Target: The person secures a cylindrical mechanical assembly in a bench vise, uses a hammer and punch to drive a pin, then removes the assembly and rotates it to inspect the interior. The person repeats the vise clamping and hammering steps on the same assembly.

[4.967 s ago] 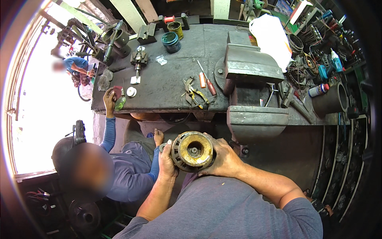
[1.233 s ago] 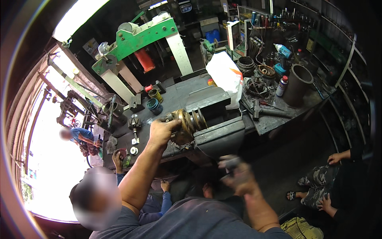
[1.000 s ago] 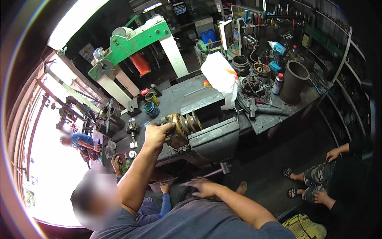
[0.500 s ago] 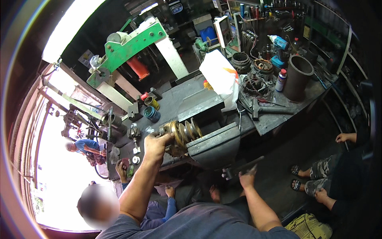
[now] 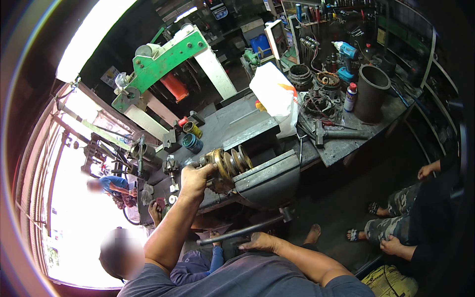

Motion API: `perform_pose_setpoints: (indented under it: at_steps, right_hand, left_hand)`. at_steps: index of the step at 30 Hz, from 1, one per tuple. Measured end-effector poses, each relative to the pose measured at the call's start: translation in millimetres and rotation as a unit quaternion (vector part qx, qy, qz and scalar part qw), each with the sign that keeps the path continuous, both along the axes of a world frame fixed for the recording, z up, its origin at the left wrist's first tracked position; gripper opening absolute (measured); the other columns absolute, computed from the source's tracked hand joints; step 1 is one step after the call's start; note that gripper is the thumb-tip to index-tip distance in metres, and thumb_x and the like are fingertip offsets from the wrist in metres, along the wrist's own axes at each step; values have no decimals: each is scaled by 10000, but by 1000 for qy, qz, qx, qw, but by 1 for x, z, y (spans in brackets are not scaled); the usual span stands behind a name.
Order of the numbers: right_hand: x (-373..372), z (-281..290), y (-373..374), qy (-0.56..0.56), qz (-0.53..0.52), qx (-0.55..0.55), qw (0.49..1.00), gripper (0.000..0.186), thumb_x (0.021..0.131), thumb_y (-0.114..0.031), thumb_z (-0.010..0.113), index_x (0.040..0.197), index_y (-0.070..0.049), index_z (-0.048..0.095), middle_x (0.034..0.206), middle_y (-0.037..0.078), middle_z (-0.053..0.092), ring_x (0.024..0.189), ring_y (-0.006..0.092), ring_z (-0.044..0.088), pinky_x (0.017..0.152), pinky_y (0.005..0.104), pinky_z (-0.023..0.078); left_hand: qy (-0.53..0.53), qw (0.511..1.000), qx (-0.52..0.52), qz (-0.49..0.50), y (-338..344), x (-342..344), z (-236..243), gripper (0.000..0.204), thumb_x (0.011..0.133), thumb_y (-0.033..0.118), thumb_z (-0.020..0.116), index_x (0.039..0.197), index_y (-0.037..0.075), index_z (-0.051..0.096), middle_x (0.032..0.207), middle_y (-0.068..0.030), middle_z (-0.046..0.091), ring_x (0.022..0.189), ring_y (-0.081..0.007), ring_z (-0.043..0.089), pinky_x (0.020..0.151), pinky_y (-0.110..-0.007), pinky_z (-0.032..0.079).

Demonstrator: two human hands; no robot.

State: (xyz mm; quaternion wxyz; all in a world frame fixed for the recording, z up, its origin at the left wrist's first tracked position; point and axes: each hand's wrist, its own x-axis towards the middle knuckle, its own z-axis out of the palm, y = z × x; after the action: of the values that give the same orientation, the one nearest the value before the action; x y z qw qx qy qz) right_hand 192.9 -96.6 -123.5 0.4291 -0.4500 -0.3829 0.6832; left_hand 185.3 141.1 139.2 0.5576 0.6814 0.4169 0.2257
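Note:
Up by the bench vise (image 5: 267,171), my left hand (image 5: 197,179) grips a yellowish-brown round metal part with grooved pulley discs (image 5: 228,166). The part sits at the left end of the vise jaws, its discs reaching into the gap between them; how tightly the jaws hold it cannot be told. Below the vise, its long handle bar (image 5: 242,230) slants down to the left from the screw head. My right hand (image 5: 261,241) is just under that bar, thumb and fingers apart, not wrapped round it. Whether its fingertips touch the bar is unclear.
Blue and yellow tins (image 5: 192,143) stand left of the vise. A white bag (image 5: 273,94), hammer (image 5: 341,133), spray can (image 5: 350,97) and dark cylinder (image 5: 372,89) are to the right. A green press frame (image 5: 168,62) rises behind. Other people are close on both sides.
The vise handle bar has swung from pointing up right to pointing down left. My right hand has moved left and nearer my body. My left hand stays on the pulley part.

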Motion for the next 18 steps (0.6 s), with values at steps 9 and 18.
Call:
perform_pose_setpoints:
  at_steps: [9,18]
  right_hand:
    - [200,55,-142,-160,-633,176,737,716,1069,-230,639,1699,-57,347,1703,182,437,1475,322,520,1219,447,436]
    - [7,-134,-37,-96,-299,-59,947,856,950,-364,842,1596,46,459,1598,182,547,1470,280,527,1199,388,431]
  left_hand:
    - [6,999,-11,-32,4,-1,0,313,941,116,757,1228,-6,785,1049,-55,795,881,-153,738,822,-315,585]
    - [9,1000,-17,-16,2,3,4,331,930,113,764,1235,-14,783,1045,-50,787,897,-155,724,844,-319,570]
